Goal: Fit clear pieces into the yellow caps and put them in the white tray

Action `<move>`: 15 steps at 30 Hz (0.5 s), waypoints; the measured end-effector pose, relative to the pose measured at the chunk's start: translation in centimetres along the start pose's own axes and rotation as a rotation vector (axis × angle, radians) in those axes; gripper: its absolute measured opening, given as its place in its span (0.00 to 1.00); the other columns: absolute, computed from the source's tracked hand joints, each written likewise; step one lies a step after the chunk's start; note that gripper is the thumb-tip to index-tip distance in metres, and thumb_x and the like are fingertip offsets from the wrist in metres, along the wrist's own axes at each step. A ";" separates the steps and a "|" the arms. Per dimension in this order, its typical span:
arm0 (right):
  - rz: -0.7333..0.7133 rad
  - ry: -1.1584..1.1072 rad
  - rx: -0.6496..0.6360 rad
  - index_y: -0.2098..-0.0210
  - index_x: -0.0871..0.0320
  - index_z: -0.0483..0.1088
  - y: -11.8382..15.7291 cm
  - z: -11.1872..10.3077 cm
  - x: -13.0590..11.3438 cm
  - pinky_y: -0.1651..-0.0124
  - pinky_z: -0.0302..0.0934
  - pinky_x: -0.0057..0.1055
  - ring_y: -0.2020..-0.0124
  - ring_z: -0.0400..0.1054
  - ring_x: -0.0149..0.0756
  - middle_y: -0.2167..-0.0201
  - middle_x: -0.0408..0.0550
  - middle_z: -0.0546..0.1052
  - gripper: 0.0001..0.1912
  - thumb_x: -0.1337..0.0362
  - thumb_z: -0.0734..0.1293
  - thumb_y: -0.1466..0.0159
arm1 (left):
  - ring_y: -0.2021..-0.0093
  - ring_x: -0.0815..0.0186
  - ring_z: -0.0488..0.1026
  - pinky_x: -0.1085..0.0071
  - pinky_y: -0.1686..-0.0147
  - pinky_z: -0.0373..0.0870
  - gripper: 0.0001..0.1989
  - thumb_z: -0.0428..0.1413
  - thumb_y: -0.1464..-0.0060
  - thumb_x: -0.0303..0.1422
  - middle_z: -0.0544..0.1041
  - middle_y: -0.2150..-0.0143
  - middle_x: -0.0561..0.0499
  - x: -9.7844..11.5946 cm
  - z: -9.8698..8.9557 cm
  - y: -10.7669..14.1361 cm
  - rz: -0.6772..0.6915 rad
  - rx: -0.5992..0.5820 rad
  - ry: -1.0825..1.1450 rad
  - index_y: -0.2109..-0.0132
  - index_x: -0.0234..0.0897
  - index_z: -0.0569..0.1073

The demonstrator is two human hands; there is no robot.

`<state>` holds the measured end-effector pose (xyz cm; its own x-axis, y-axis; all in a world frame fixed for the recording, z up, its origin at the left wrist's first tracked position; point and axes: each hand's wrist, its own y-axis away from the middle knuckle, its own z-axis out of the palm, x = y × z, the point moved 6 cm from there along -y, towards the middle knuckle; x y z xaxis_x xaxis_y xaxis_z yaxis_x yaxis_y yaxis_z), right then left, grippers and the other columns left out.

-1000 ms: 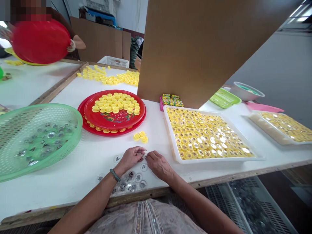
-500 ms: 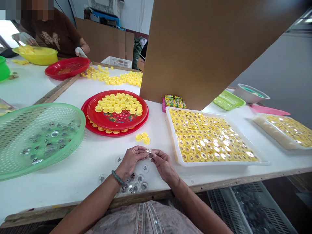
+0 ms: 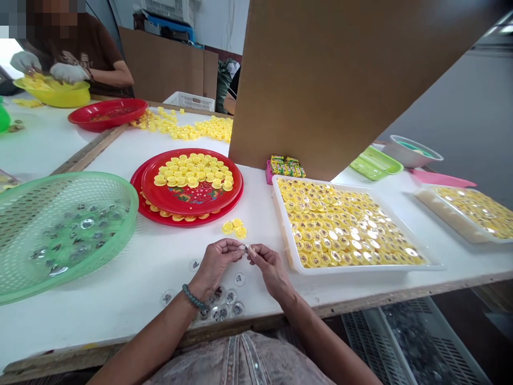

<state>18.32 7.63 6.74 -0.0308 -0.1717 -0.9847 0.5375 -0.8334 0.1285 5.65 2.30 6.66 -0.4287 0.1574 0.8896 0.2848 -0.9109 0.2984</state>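
Fingertips meeting, my left hand and my right hand pinch a small clear disc between them, above the white table. Its details are mostly covered by the fingers. Several clear discs with dark prints lie on the table below and beside my left wrist, which wears a beaded bracelet. Just beyond my fingers sit three yellow round pieces. Further back, more yellow pieces are spread on a red tray, which rests on a second red tray.
A green basket with clear discs stands at left. On the right, a white tray is full of yellow pieces with printed discs; another tray lies beyond. A cardboard panel rises behind. A gloved co-worker handles a yellow bowl.
My hands stay nearly in place, still pinching the disc. The co-worker's gloved hands have come together at the yellow bowl. The view has shifted slightly.
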 end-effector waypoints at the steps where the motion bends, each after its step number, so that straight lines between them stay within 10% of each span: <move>1: -0.015 0.049 0.008 0.70 0.58 0.72 0.1 -0.1 -0.1 0.65 0.58 0.28 0.70 0.63 0.31 0.74 0.43 0.72 0.10 0.57 0.67 0.42 | 0.68 0.69 0.72 0.72 0.64 0.67 0.13 0.63 0.61 0.32 0.78 0.69 0.50 0.0 -0.1 0.0 0.004 0.005 -0.006 0.65 0.33 0.74; 15: -0.297 0.451 -0.130 0.58 0.54 0.73 0.4 0.3 -3.4 0.59 0.62 0.31 0.63 0.67 0.34 0.65 0.47 0.73 0.11 0.63 0.61 0.36 | 0.70 0.69 0.72 0.74 0.69 0.66 0.10 0.60 0.57 0.30 0.76 0.73 0.53 -0.1 0.9 0.2 0.102 -0.116 -0.244 0.64 0.36 0.69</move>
<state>18.36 7.68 10.16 0.1512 0.3266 -0.9330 0.6615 -0.7348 -0.1500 6.51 2.47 6.93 -0.1795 0.1367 0.9742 0.2102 -0.9621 0.1737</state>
